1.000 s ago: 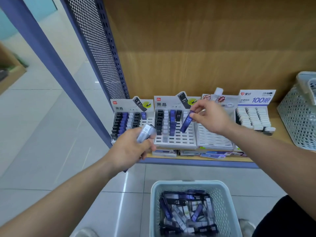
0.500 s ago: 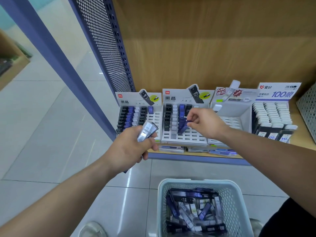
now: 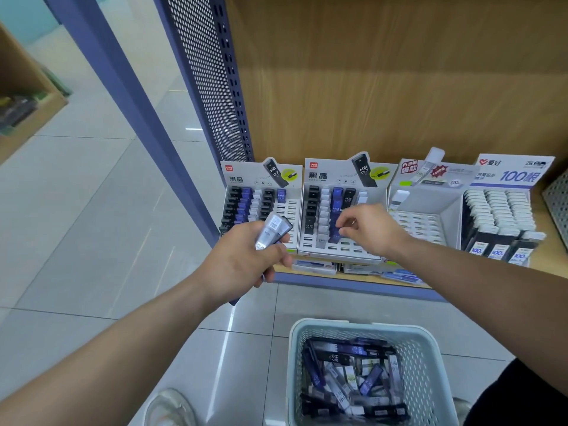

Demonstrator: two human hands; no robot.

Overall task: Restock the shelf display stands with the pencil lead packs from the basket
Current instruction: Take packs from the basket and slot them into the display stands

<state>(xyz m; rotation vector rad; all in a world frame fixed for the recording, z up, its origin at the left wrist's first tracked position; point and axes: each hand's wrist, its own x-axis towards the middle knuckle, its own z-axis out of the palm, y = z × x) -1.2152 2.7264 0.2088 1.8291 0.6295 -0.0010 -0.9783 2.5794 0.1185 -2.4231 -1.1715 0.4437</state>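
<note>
Left hand: fingers curled round a small bundle of clear and black pencil lead packs, held upright in front of the left display stand, apart from its slots.
Left display stand: black, blue and white columns partly filled.
Middle display stand: black, white and blue columns; front slots bare.
Blue pencil lead pack: seated at the front of the blue column, under the right hand, whose thumb and forefinger pinch its top.
Shelf: carries all the stands.
Basket: on the floor below the shelf, holding loose lead packs.
Change: a second ago the right hand held the blue pack tilted above the middle stand; it now stands in its slot. The left hand's grip is unchanged.
</note>
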